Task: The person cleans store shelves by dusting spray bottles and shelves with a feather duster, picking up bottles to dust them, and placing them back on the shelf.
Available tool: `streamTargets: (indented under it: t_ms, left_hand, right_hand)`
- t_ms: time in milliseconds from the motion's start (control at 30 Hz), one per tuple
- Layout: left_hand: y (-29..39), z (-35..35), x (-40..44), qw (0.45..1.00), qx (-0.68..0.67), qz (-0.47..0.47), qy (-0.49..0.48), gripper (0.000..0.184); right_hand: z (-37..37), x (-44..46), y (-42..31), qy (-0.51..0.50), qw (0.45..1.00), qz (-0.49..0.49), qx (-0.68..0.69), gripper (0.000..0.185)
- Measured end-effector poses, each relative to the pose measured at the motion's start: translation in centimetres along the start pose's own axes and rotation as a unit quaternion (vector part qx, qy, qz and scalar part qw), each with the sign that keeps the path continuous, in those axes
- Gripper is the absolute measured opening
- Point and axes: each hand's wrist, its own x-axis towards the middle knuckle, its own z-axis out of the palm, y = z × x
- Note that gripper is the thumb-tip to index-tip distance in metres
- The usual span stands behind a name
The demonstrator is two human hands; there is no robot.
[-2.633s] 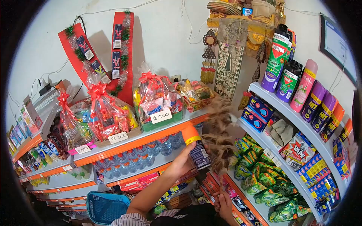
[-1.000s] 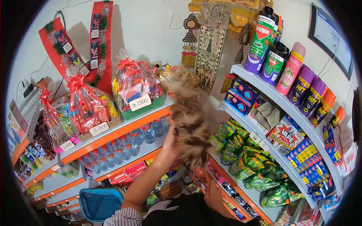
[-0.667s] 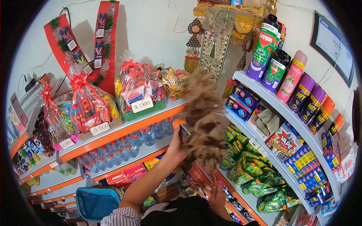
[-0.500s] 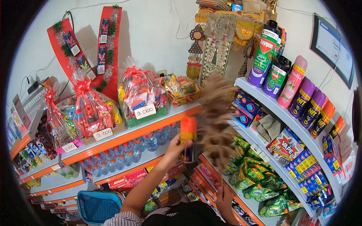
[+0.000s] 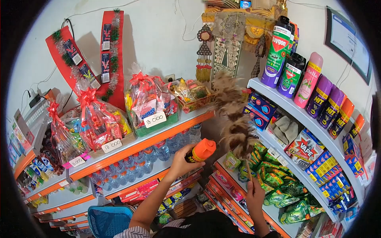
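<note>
My left hand (image 5: 183, 162) is wrapped round an insecticide spray can (image 5: 201, 150) with an orange cap and a dark label, tilted with its cap to the right. In my right hand (image 5: 255, 193) is the thin stick handle of a brown feather duster (image 5: 234, 123), whose plumes point up between the two shelf units. Its feathers pass close to the right-hand shelf (image 5: 258, 137). On that unit's top shelf stand a tall Baygon can (image 5: 276, 53), a pink Stella can (image 5: 308, 80) and several HIT cans (image 5: 319, 97).
Cellophane-wrapped gift baskets (image 5: 152, 104) with price cards line the left shelf (image 5: 174, 129). Bottled water (image 5: 135, 160) fills the level below. Green pouches (image 5: 279, 182) and a VAPE box (image 5: 303, 148) sit on the right unit. A blue basket (image 5: 109, 220) is at the lower left.
The spray can has gone from upright to tilted, its cap swinging right and down. My right hand has moved up and right, and the duster's blurred plumes now look sharper.
</note>
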Motion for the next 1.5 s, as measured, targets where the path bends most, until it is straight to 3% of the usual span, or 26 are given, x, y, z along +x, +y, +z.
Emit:
streamTargets:
  t_ms: [133,200,233,300,333,400,433,500,533,600,633,700,800,867,967,1067,1100,1200,1267,1500]
  left_hand:
    - [-0.8,0.8,-1.2,0.993,-0.067,0.053,-0.081,0.06]
    - [1.8,2.2,-2.3,0.91,-0.333,-0.145,-0.201,0.059]
    - [1.7,2.9,-2.6,0.91,-0.332,-0.146,-0.201,0.059]
    - [1.0,4.0,-3.2,0.881,-0.409,-0.2,-0.125,0.058]
    - [0.7,4.5,-3.1,0.881,-0.409,-0.202,-0.125,0.058]
    - [0.3,5.2,-3.1,0.899,-0.369,-0.222,-0.077,0.057]
    - [0.3,5.4,-3.2,0.899,-0.369,-0.222,-0.078,0.057]
    - [0.6,5.5,-3.3,0.923,-0.261,-0.271,-0.084,0.056]
    - [1.2,5.4,-3.5,0.923,-0.261,-0.271,-0.086,0.056]
    - [3.7,5.0,-3.8,0.98,-0.004,-0.16,-0.118,0.057]
    - [2.0,5.7,-4.2,0.991,-0.026,-0.076,-0.105,0.057]
    - [1.1,6.4,-4.7,0.991,-0.028,-0.062,-0.118,0.057]
    - [-0.5,7.1,-5.5,0.987,-0.056,-0.054,-0.142,0.058]
    - [-1.5,7.6,-5.7,0.988,0.002,-0.044,-0.147,0.064]
    - [0.0,7.9,-5.7,0.976,-0.097,-0.058,-0.185,0.072]
    - [0.3,8.0,-5.2,0.957,-0.163,-0.097,-0.22,0.074]
    - [1.0,7.7,-4.7,0.969,-0.124,-0.05,-0.207,0.077]
    - [0.4,7.0,-3.5,0.977,-0.05,0.023,-0.206,0.078]
    - [-0.2,6.7,-3.2,0.971,-0.153,-0.05,-0.175,0.071]
    - [-1.0,6.3,-2.4,0.965,-0.191,-0.125,-0.132,0.052]
  right_hand:
    - [4.0,-0.7,2.1,-0.028,0.993,-0.106,0.037,0.031]
    - [5.6,-0.9,2.7,-0.146,0.972,-0.148,0.112,0.033]
    - [5.4,-0.8,2.6,-0.147,0.972,-0.148,0.113,0.033]
    - [4.4,-0.5,2.0,-0.292,0.953,0.009,0.08,0.043]
    - [4.3,-0.5,2.0,-0.293,0.953,0.01,0.08,0.043]
    - [4.2,-0.5,1.9,-0.193,0.971,-0.138,-0.003,0.046]
    - [4.0,-0.4,1.4,-0.193,0.972,-0.138,-0.003,0.046]
    - [3.5,0.2,-0.4,-0.048,0.979,-0.192,0.046,0.046]
    - [3.4,0.6,-0.9,-0.047,0.979,-0.192,0.045,0.046]
    - [3.4,1.2,-1.9,-0.021,0.963,-0.242,0.118,0.056]
    - [3.6,1.4,-2.1,-0.015,0.964,-0.24,0.117,0.056]
    - [4.4,1.8,-2.5,-0.074,0.947,-0.213,0.229,0.064]
    - [3.7,1.6,-3.7,-0.104,0.957,-0.169,0.209,0.072]
    - [3.7,1.6,-3.1,-0.085,0.959,-0.186,0.197,0.071]
    - [3.0,1.2,-3.0,-0.107,0.966,-0.152,0.177,0.073]
    - [3.0,0.9,-1.4,-0.029,0.964,-0.227,0.136,0.07]
    - [2.4,0.1,-2.1,-0.038,0.967,-0.145,0.207,0.067]
    - [1.6,0.0,0.1,0.036,0.968,-0.201,0.146,0.065]
    - [0.5,-0.2,1.0,0.066,0.968,-0.202,0.132,0.064]
    - [-3.6,-1.6,3.1,0.16,0.96,-0.201,0.111,0.062]
